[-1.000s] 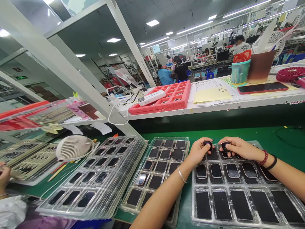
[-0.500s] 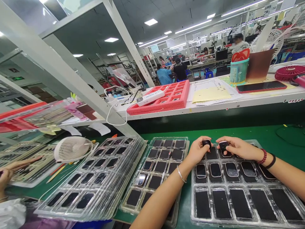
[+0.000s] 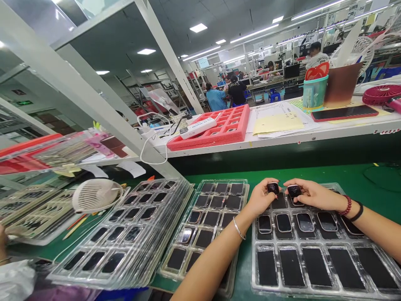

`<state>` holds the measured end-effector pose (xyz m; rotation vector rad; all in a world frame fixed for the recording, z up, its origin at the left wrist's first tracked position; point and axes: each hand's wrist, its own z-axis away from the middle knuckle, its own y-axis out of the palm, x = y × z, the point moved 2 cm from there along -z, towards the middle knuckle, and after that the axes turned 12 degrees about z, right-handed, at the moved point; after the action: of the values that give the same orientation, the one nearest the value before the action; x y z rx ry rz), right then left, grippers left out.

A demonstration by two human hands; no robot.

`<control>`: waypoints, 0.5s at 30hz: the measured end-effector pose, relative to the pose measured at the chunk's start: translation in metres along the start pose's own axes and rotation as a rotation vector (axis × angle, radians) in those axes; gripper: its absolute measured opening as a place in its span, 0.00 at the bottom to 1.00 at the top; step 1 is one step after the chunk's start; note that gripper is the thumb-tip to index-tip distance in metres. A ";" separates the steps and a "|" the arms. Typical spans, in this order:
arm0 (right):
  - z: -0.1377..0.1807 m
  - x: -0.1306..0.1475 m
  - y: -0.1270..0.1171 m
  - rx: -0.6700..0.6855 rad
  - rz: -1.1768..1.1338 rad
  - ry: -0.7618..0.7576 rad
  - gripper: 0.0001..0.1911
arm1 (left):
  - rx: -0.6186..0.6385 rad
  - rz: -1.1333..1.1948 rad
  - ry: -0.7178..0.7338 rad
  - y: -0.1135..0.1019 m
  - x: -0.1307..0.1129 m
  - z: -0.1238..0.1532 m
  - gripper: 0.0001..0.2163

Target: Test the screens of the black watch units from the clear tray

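Green tabletop [image 3: 369,179]: bare strip behind the clear plastic tray [image 3: 291,243]; narrow gap along its left edge, toward the neighbouring tray [image 3: 200,226]. Left hand [image 3: 260,196]: thumb and fingers clamped on one smartwatch [image 3: 273,187], above tray's far-left corner. Right hand [image 3: 315,195]: fingers pinched on second smartwatch [image 3: 294,190], just beside, over the far row.

Your two square black watch faces [image 3: 293,191] looked glossy as glass; your clear, rectangular plastic tray [image 3: 255,267] shone; the pinkish-red, rectangular foam tray [image 3: 232,137] looked matt.
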<state>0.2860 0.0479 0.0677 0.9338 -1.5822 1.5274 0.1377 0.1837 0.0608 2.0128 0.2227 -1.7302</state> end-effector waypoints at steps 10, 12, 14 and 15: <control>0.000 0.001 0.000 -0.025 -0.031 0.024 0.21 | -0.002 -0.022 -0.004 -0.001 0.000 -0.001 0.16; 0.000 0.002 0.000 -0.009 -0.026 -0.004 0.23 | -0.012 -0.031 0.004 -0.001 0.001 -0.001 0.19; 0.000 0.002 0.000 -0.003 -0.022 0.003 0.23 | -0.013 -0.035 0.009 -0.001 0.000 -0.001 0.21; 0.000 0.002 0.000 -0.009 -0.024 0.019 0.22 | -0.010 -0.033 0.008 0.000 0.000 -0.001 0.22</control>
<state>0.2855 0.0479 0.0694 0.9275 -1.5581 1.5073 0.1386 0.1846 0.0608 2.0204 0.2676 -1.7377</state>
